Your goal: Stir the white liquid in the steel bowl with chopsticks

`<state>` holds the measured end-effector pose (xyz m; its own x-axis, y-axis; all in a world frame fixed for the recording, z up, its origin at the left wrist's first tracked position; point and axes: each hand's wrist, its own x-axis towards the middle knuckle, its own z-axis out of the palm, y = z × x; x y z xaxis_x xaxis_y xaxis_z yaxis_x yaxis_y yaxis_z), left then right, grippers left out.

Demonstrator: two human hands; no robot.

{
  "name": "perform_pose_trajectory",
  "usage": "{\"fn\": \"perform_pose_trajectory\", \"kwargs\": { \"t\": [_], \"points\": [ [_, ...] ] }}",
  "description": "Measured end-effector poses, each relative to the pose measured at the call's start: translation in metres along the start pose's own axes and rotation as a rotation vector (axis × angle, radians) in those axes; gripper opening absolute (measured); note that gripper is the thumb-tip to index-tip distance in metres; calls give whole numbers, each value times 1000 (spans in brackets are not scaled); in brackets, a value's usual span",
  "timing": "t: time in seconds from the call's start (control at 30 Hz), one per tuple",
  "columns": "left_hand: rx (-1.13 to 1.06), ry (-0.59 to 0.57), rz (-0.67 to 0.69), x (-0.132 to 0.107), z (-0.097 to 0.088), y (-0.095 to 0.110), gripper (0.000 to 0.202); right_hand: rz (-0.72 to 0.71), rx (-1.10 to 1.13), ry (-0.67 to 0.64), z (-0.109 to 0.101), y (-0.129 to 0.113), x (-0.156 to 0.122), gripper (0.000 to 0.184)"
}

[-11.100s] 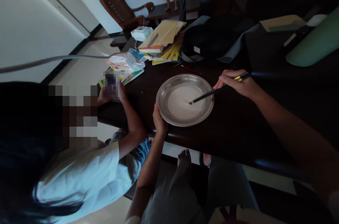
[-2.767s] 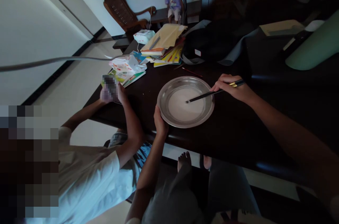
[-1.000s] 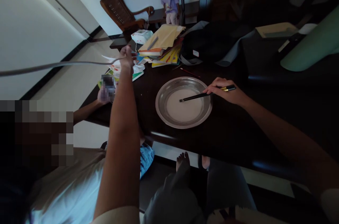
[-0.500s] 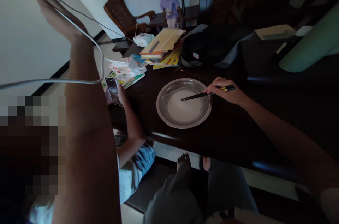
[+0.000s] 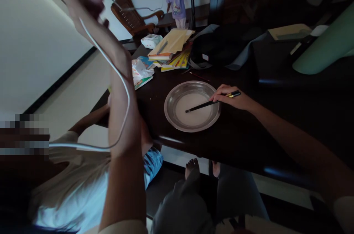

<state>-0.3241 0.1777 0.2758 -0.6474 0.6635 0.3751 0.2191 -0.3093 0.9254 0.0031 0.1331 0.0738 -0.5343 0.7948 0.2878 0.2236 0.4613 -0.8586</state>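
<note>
My right hand pinches a pair of dark chopsticks with gold bands near the top. Their tips dip toward the whitish liquid in a wide metal basin on the dark table. My left hand is raised high at the upper left, its fingers smeared by motion. A thin white cable loops along the left forearm and shows again beyond the fingers; whether the fingers grip it is not clear.
A seated person is at the left, partly behind my left arm. Books and envelopes, tissue packs, a black bag and a green bottle-like object lie across the table's back. A child stands beyond, near a wooden chair.
My left arm has swung rightward, carrying the cable loop along and covering the neighbour's phone. The chopstick tips have shifted slightly left and down. The child has raised one hand.
</note>
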Motion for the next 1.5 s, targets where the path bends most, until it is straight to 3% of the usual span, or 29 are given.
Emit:
{"fn": "perform_pose_trajectory", "kwargs": {
  "t": [0.03, 0.07, 0.23, 0.37, 0.47, 0.63, 0.77, 0.83, 0.93, 1.0, 1.2, 1.4, 1.5],
  "points": [
    [-87, 55, 155, -10, -3, -11, 65, 4, -9, 6, 0, 1, 0, 23],
    [-136, 99, 133, -19, -6, -23, 73, 13, -18, 24, -1, 2, 1, 23],
    [-250, 119, -276, -50, -30, -91, 48, 47, -57, 112, -6, 4, 3, 25],
    [-234, 49, -343, -63, -47, -142, 42, 51, -65, 111, -8, 4, 3, 23],
    [-234, 8, -325, -75, -53, -164, 34, 54, -90, 137, -11, 1, 3, 23],
    [-267, -35, -285, -100, -58, -182, 33, 44, -30, 114, -7, 0, 3, 30],
    [-135, -7, -398, -128, -63, -200, 26, 8, -2, -7, 0, 6, 5, 24],
    [0, -19, -444, -145, -69, -206, 25, 3, -60, 39, -4, 7, 6, 22],
    [211, -170, -320, -168, -82, -205, 33, 29, -146, 177, -17, 5, 7, 27],
    [218, -220, -315, -179, -89, -202, 35, 34, -131, 186, -21, 2, 7, 32],
    [-2, -104, -411, -191, -88, -205, 35, -34, -48, 14, -4, 4, 7, 26],
    [-217, 53, -637, -189, -71, -213, 31, -7, -78, 177, -21, 3, 6, 34],
    [-258, 58, -648, -189, -70, -214, 33, -22, -11, 91, -18, 1, 5, 38]
  ]
}}
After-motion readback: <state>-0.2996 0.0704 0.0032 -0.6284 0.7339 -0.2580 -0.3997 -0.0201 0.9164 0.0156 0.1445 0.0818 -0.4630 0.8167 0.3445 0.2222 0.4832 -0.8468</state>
